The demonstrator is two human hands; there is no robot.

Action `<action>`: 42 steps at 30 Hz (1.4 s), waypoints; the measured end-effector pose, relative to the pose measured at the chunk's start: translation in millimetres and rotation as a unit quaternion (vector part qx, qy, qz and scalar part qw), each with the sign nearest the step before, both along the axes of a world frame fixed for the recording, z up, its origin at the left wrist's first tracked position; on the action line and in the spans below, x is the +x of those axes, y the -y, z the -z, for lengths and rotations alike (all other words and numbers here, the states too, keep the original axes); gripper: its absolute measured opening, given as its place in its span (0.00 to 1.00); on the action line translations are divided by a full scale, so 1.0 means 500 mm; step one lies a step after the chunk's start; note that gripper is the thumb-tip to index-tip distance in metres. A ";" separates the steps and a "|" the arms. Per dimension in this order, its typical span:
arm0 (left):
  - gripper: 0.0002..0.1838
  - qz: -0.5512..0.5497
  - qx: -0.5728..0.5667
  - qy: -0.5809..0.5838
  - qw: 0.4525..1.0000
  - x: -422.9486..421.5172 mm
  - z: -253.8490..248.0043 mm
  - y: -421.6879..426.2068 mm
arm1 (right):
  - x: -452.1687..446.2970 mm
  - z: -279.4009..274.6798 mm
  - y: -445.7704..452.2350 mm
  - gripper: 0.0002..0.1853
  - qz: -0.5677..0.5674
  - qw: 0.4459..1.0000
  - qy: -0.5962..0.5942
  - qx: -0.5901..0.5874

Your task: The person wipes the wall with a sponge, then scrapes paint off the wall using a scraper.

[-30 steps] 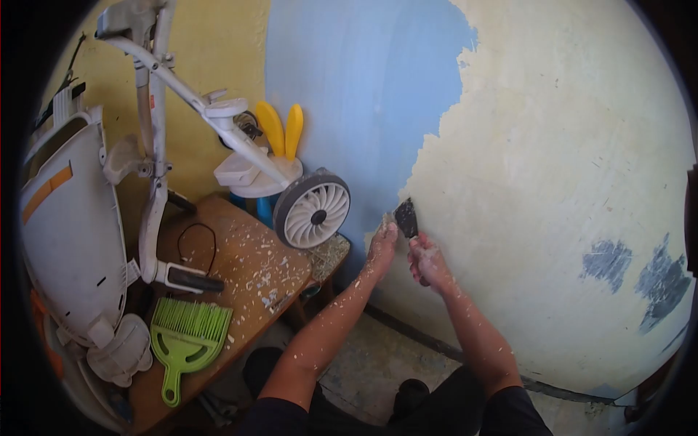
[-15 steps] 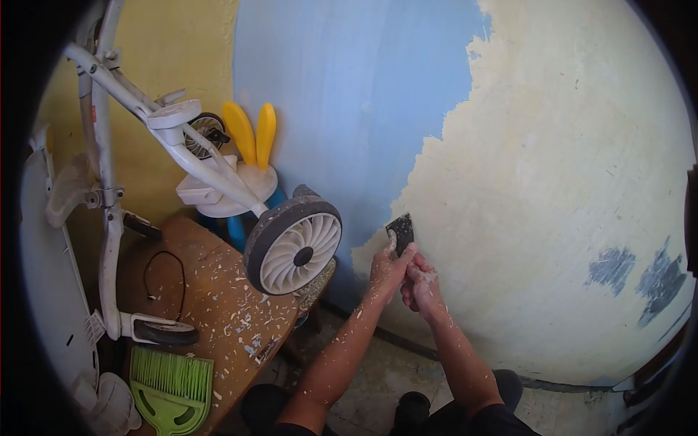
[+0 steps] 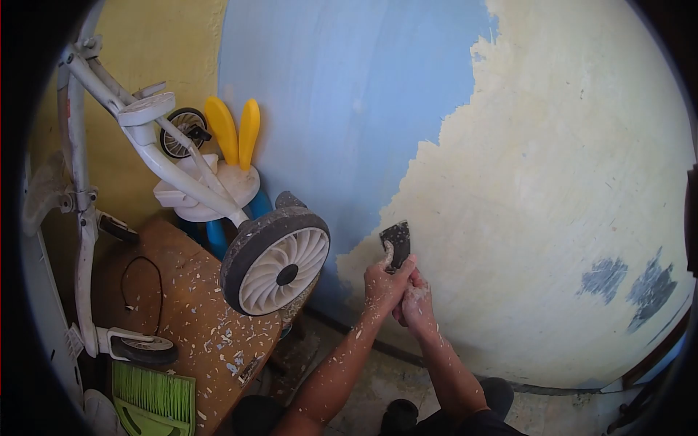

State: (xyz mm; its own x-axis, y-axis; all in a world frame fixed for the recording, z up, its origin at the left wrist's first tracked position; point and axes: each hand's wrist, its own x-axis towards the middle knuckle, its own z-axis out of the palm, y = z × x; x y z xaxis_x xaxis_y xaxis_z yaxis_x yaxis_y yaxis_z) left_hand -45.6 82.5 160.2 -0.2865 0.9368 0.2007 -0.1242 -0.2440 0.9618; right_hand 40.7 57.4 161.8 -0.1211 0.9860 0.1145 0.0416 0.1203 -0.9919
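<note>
A dark, paint-flecked scraper (image 3: 397, 241) points up against the wall, just right of the ragged edge between the blue paint (image 3: 313, 109) and the bare cream surface (image 3: 523, 196). My left hand (image 3: 383, 286) is closed on it close below the blade, its thumb and fingers dusted with pale flakes. Lower down, my right hand (image 3: 416, 304) wraps round the handle, most of which the fingers hide. The two hands touch each other. Paint chips cling to both forearms. Whether the blade presses on the wall or sits slightly off it, I cannot tell.
At left, a white wheeled frame (image 3: 156, 156) pokes a large wheel (image 3: 276, 269) near my left arm. Beneath it, a brown tabletop (image 3: 196, 320) carries scattered chips and a green brush (image 3: 154, 396). A white seat with yellow ears (image 3: 240, 138) stands behind. Grey patches (image 3: 651, 287) mark the wall at right.
The view has shifted slightly, so the frame, wheel and table appear farther left and lower. Both hands keep their hold on the scraper, which shows little movement against the wall.
</note>
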 end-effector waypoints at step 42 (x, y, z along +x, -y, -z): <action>0.32 -0.040 -0.090 -0.169 0.981 -0.032 0.043 0.011 | -0.001 0.057 -0.001 0.14 -0.108 0.969 -0.197 -0.105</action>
